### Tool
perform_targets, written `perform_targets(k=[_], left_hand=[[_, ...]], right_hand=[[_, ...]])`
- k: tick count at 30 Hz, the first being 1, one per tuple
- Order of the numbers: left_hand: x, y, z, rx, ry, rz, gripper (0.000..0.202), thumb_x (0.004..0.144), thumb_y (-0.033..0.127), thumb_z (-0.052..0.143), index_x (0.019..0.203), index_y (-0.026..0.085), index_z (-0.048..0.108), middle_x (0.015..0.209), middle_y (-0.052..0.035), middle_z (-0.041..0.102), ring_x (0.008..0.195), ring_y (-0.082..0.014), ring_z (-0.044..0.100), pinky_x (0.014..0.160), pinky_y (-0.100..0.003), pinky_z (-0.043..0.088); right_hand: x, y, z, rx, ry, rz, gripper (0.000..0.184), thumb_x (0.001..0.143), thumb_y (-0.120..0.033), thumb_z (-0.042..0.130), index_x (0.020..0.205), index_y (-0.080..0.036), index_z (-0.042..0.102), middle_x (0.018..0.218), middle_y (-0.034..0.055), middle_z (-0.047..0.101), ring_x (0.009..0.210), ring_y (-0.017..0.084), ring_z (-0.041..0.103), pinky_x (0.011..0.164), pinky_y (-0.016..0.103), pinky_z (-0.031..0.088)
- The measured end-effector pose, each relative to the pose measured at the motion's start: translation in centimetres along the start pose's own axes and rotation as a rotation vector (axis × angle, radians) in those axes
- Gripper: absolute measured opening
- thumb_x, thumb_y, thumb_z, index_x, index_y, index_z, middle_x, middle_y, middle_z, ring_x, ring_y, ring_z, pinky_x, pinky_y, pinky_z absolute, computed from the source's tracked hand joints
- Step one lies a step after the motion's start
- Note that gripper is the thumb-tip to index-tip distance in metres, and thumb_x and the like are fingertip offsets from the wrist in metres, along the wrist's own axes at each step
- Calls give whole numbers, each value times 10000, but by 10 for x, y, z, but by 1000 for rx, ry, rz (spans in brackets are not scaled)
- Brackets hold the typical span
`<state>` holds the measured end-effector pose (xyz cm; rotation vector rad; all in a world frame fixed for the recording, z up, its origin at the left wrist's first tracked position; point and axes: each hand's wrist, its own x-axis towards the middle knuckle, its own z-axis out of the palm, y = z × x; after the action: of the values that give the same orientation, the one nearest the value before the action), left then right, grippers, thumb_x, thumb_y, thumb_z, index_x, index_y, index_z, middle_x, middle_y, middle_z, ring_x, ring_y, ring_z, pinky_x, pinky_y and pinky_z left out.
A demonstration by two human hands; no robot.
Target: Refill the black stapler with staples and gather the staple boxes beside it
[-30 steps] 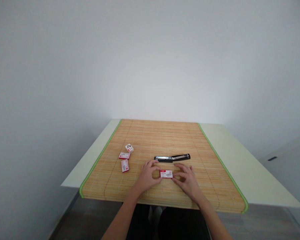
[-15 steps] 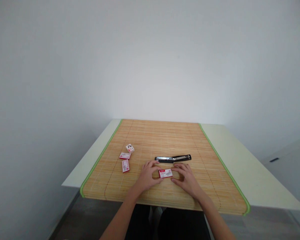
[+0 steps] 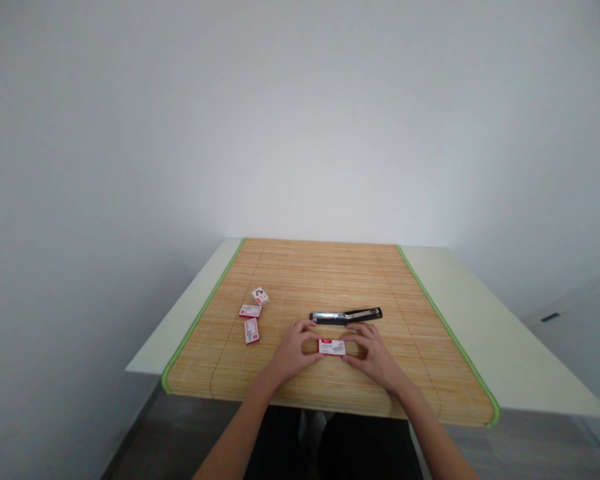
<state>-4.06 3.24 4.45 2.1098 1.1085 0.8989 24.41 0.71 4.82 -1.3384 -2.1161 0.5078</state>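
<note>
Pinching 1 box [image 3: 332, 347] btwn L hand [image 3: 290, 350] & R hand [image 3: 374, 357], 3 other boxes [image 3: 251, 331], 1 stapler [image 3: 350, 317]

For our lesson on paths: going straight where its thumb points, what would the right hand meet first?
The right hand would likely meet the red-and-white staple box first, at its right end; whether they touch is unclear.

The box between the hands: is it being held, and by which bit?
The left hand and right hand hold the box with their fingertips, one at each short end.
</note>
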Motion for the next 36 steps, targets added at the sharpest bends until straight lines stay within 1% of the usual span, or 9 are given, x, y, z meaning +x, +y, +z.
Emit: perform_targets(k=[8,12,15,17,19,24,29,33,36], left_hand=[[-11,-9,-16,29,20,-33,301,774,331,849,1059,300,756,1356,-44,589,1286,-281,532,1138,-466,418],[-12,-9,-17,43,17,-45,296,774,333,850,1053,300,755,1325,-48,606,1279,-282,536,1130,-472,421],[-12,-8,-16,50,18,-41,302,773,329,853,1055,302,750,1318,-44,611,1272,-277,540,1125,-468,424],[-12,-8,-15,54,20,-38,312,770,326,855,1062,305,747,1319,-41,611,1268,-272,543,1119,-461,429],[-12,-9,-15,59,22,-35,318,769,329,858,1066,307,745,1316,-38,613,1262,-269,546,1115,-457,432],[-12,-11,-14,63,32,-19,313,777,344,852,1068,306,745,1317,-43,617,1266,-272,545,1117,-461,427],[-12,-10,-16,59,15,-20,324,773,353,848,1077,305,748,1327,-53,619,1268,-286,544,1116,-482,426],[-11,-8,-17,55,12,-25,321,767,342,851,1071,308,752,1322,-53,622,1272,-288,541,1113,-482,428],[-11,-8,-17,55,12,-28,325,771,337,848,1080,312,751,1313,-52,625,1272,-286,540,1108,-477,429]], right_hand=[[-7,8,-16,12,-13,14,283,872,-398,764,1150,-348,741,1381,63,594,1324,309,480,1141,528,384],[-9,10,-22,27,-28,32,302,871,-404,760,1165,-340,735,1385,70,589,1328,308,479,1134,524,402],[-4,4,-23,45,-25,30,372,869,-405,763,1231,-337,710,1373,75,592,1314,306,492,1128,515,411],[4,-6,-20,53,-19,12,340,893,-387,743,1227,-335,715,1340,71,607,1272,294,522,1105,493,428],[16,-20,-14,36,-36,-27,229,915,-347,724,1141,-330,754,1272,61,633,1199,276,558,1062,462,447],[52,-51,5,-120,-165,-121,76,878,-271,769,928,-312,808,1042,46,664,1053,249,567,939,390,440],[74,-58,17,-248,-291,-155,96,819,-210,796,843,-302,807,975,43,666,1013,250,559,882,374,402],[77,-61,19,-241,-299,-170,121,830,-165,764,804,-280,794,955,42,674,1018,245,569,877,357,404],[75,-63,16,-187,-275,-165,102,870,-187,739,850,-273,791,941,33,681,1002,232,592,879,339,428]])
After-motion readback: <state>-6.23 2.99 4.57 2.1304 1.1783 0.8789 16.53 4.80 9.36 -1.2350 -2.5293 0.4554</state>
